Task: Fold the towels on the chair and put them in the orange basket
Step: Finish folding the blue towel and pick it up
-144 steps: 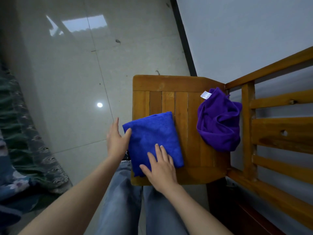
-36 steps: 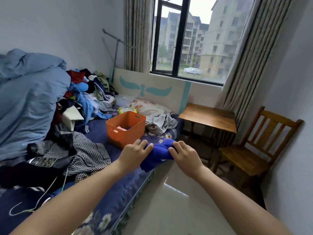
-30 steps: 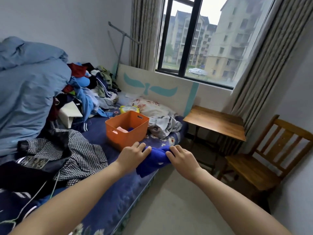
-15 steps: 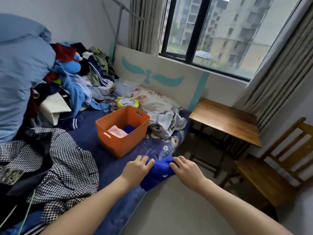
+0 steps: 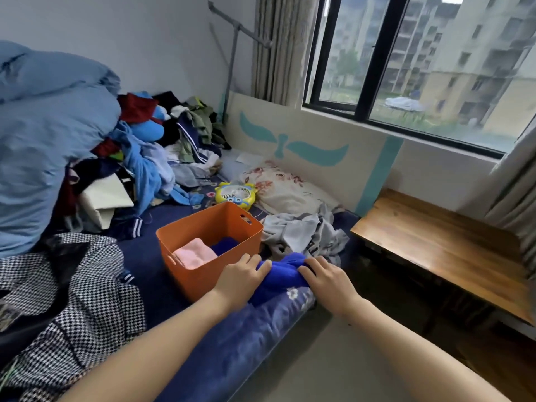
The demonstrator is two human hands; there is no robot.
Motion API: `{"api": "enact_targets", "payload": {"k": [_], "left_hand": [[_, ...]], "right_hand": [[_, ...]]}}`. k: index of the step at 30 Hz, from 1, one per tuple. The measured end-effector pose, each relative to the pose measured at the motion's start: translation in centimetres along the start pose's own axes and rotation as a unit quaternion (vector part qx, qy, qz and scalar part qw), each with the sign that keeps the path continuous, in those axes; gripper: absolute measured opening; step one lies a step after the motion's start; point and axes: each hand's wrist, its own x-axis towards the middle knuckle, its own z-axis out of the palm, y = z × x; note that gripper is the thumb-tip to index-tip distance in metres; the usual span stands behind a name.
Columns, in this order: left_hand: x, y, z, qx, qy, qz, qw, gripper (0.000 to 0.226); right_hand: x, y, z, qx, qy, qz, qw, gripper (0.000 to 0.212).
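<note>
I carry a folded blue towel [image 5: 282,275] between both hands, just right of the orange basket [image 5: 203,274] that stands on the bed. My left hand [image 5: 242,278] grips the towel's left end, close to the basket's near right corner. My right hand [image 5: 326,278] grips its right end. Inside the basket lie a folded pink towel [image 5: 194,253] and a dark blue towel [image 5: 224,245]. The chair is out of view.
The bed [image 5: 232,338] has a dark blue floral sheet, a heap of clothes [image 5: 162,146] at the back, a checked garment [image 5: 87,309] at the left, a grey garment [image 5: 301,230] and a small yellow fan [image 5: 235,193]. A wooden table [image 5: 441,250] stands at the right.
I have left the chair and come up to the bed with the blue towel in both hands. The basket is now much closer, right beside my left hand.
</note>
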Motion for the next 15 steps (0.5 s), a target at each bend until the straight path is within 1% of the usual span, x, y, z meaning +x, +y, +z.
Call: {"api": "enact_targets", "payload": {"k": [3, 5, 7, 8, 10, 13, 15], "left_hand": [[1.5, 0.5, 1.8, 0.007, -0.020, -0.030, 0.999, 0.073], [1.8, 0.3, 3.4, 0.000, -0.041, -0.046, 0.998, 0.073], [1.9, -0.1, 4.6, 0.008, -0.067, -0.058, 0.996, 0.072], [2.2, -0.6, 5.3, 0.014, -0.074, -0.066, 0.995, 0.072], [2.8, -1.6, 6.4, 0.017, -0.082, -0.082, 0.993, 0.071], [3.8, -3.9, 8.5, 0.015, -0.089, -0.098, 0.991, 0.075], [5.3, -5.9, 9.7, 0.026, -0.081, -0.111, 0.990, 0.076]], "right_hand": [[0.5, 2.6, 2.8, 0.031, -0.015, -0.016, 0.999, 0.035], [0.9, 3.3, 4.9, 0.051, -0.021, -0.029, 0.998, 0.031], [1.2, 3.7, 7.1, 0.077, -0.014, -0.049, 0.996, 0.021], [1.7, 4.1, 8.3, 0.091, -0.017, -0.051, 0.994, 0.021], [3.1, 4.8, 10.2, 0.102, -0.019, -0.056, 0.993, 0.025], [5.7, 5.8, 12.7, 0.109, -0.011, -0.084, 0.990, 0.024], [8.1, 7.1, 14.7, 0.121, -0.010, -0.090, 0.989, 0.034]]}}
